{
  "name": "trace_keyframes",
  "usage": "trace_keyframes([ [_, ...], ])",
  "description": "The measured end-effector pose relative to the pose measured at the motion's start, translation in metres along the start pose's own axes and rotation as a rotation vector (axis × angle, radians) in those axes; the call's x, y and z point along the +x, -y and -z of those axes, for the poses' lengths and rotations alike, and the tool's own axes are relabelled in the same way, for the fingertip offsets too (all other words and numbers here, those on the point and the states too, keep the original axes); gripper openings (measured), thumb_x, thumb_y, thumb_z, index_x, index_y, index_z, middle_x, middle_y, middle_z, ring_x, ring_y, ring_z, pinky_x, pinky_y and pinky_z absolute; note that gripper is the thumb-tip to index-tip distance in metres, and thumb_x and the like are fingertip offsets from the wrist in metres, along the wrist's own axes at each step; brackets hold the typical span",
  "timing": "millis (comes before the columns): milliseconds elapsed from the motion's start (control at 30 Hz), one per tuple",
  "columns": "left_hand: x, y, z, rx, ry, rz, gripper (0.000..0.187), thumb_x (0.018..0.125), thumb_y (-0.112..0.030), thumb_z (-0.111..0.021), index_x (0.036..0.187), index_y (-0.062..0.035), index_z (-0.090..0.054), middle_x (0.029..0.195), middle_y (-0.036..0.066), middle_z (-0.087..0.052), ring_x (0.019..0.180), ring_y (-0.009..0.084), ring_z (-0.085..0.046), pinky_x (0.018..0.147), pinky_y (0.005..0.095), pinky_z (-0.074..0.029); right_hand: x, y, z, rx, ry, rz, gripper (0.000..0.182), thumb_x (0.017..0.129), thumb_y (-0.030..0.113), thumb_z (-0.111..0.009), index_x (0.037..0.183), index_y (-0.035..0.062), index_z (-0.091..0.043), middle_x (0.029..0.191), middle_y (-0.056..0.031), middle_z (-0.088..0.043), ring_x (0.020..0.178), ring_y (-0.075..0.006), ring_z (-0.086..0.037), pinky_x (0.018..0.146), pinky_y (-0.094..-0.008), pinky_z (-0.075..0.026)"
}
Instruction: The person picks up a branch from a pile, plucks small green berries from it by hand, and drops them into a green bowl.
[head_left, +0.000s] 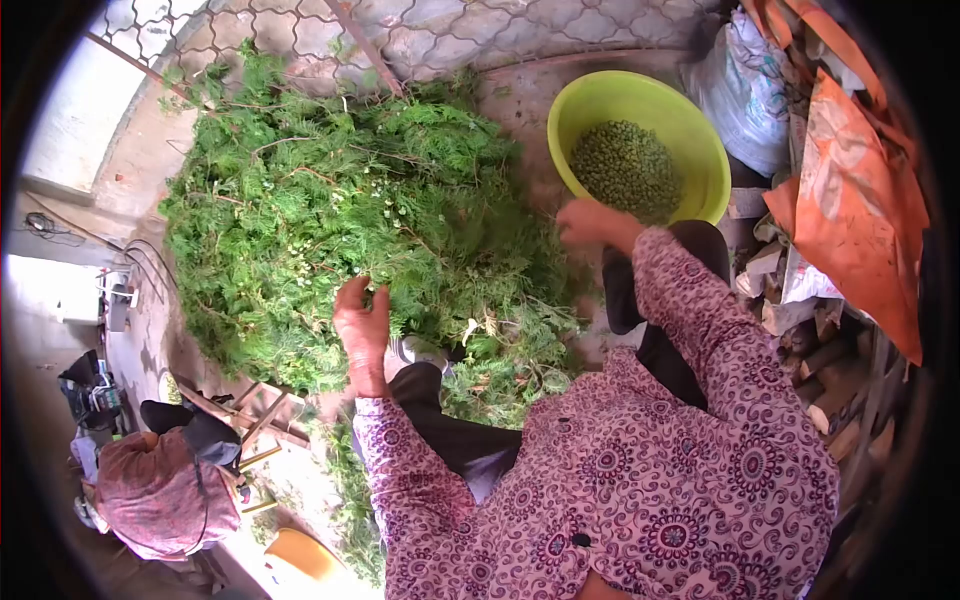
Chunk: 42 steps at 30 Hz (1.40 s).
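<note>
A big heap of green evergreen branches (300,220), dotted with small pale green cones or berries, lies on the ground in front of me. My left hand (362,325) is at the heap's near side, its bent fingers closing on a sprig; the fingertips are partly lost in the foliage. Beside the heap, my right hand (592,224) is raised near the basin's lower left rim. It is blurred, with fingers curled, and what they hold cannot be made out. The yellow-green basin (708,130) holds many small round green cones or berries (628,168).
Stacked firewood (830,370), an orange sheet (865,215) and a white sack (745,95) line the right side. Another person (165,490) sits at lower left near an orange-yellow tub (305,555). A patterned wire mesh (440,35) runs along the back.
</note>
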<state>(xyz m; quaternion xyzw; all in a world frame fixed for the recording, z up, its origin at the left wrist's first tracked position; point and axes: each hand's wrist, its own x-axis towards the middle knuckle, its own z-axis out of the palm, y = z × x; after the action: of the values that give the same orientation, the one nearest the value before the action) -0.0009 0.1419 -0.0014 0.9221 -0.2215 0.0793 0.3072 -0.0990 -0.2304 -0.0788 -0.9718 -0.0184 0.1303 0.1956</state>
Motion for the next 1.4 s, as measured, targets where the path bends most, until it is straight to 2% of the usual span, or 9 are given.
trace_keyframes([
  [267,0.024,-0.028,0.001,0.055,0.089,-0.11,0.029,0.068,-0.012,-0.066,0.093,0.0014,-0.059,0.1,0.02,-0.056,0.093,0.0347,-0.054,0.078,0.0392,-0.045,0.056,0.064,-0.126,0.255,0.304,0.023,0.026,0.066,0.024,-0.054,0.066,-0.0016,-0.059,0.072,-0.0204,-0.057,0.07,-0.0367,-0.056,0.065,-0.0463,-0.044],
  [533,0.024,-0.034,0.013,0.041,0.074,-0.104,0.026,0.071,-0.009,-0.065,0.092,0.004,-0.057,0.098,0.019,-0.056,0.088,0.0324,-0.056,0.075,0.0365,-0.045,0.101,0.101,-0.212,0.482,0.314,-0.193,0.065,0.07,0.035,-0.06,0.126,0.0078,-0.041,0.124,-0.0174,-0.045,0.111,-0.0303,-0.046,0.093,-0.0349,-0.037],
  [700,0.024,-0.033,0.015,0.004,0.086,-0.054,0.026,0.071,-0.009,-0.065,0.092,0.0034,-0.058,0.098,0.019,-0.057,0.088,0.0316,-0.056,0.075,0.0361,-0.045,0.126,0.111,-0.231,0.536,0.343,-0.355,0.065,0.071,0.033,-0.059,0.125,0.0011,-0.04,0.125,-0.0212,-0.041,0.114,-0.0326,-0.042,0.095,-0.0366,-0.034],
  [967,0.021,-0.039,0.017,-0.017,0.101,-0.063,0.025,0.072,-0.009,-0.064,0.092,0.0039,-0.058,0.097,0.019,-0.057,0.086,0.0317,-0.058,0.073,0.035,-0.047,0.098,0.09,-0.229,0.405,0.187,-0.144,0.041,0.072,0.032,-0.056,0.096,-0.0007,-0.059,0.099,-0.0196,-0.056,0.087,-0.035,-0.055,0.077,-0.0426,-0.044],
  [1033,0.018,-0.038,0.017,-0.008,0.107,-0.074,0.025,0.072,-0.009,-0.064,0.092,0.0039,-0.057,0.097,0.019,-0.057,0.086,0.0318,-0.058,0.073,0.035,-0.047,0.102,0.092,-0.212,0.549,0.508,-0.204,0.041,0.072,0.035,-0.056,0.095,0.0016,-0.059,0.103,-0.0199,-0.054,0.088,-0.0348,-0.053,0.076,-0.0418,-0.044],
  [1167,0.02,-0.04,0.018,0.016,0.107,-0.085,0.025,0.072,-0.01,-0.065,0.092,0.0036,-0.057,0.097,0.019,-0.057,0.085,0.0317,-0.058,0.072,0.0352,-0.047,0.115,0.098,-0.208,0.522,0.657,-0.264,0.046,0.074,0.032,-0.057,0.11,0.003,-0.053,0.116,-0.0184,-0.047,0.091,-0.0327,-0.052,0.076,-0.0403,-0.045],
  [1267,0.022,-0.038,0.018,0.013,0.118,-0.082,0.025,0.072,-0.01,-0.065,0.092,0.0033,-0.057,0.097,0.019,-0.057,0.085,0.0319,-0.058,0.072,0.0354,-0.047,0.115,0.111,-0.213,1.151,0.453,-0.547,0.054,0.077,0.025,-0.059,0.123,0.004,-0.043,0.124,-0.0171,-0.043,0.093,-0.0315,-0.053,0.078,-0.0393,-0.045],
  [1333,0.024,-0.037,0.018,0.012,0.126,-0.065,0.025,0.072,-0.01,-0.064,0.093,0.0033,-0.057,0.097,0.019,-0.057,0.085,0.032,-0.058,0.072,0.0355,-0.047,0.123,0.118,-0.226,1.165,0.253,-0.686,0.057,0.076,0.018,-0.062,0.127,0.0038,-0.039,0.11,-0.0106,-0.052,0.065,-0.0169,-0.051,0.059,-0.0323,-0.045],
  [1400,0.026,-0.037,0.018,0.007,0.128,-0.055,0.026,0.072,-0.01,-0.064,0.093,0.0033,-0.057,0.097,0.019,-0.057,0.085,0.0321,-0.058,0.071,0.0356,-0.047,0.13,0.118,-0.24,1.18,0.249,-0.68,0.054,0.076,0.017,-0.062,0.124,0.0023,-0.042,0.103,-0.0093,-0.054,0.063,-0.0141,-0.05,0.058,-0.0293,-0.045],
])
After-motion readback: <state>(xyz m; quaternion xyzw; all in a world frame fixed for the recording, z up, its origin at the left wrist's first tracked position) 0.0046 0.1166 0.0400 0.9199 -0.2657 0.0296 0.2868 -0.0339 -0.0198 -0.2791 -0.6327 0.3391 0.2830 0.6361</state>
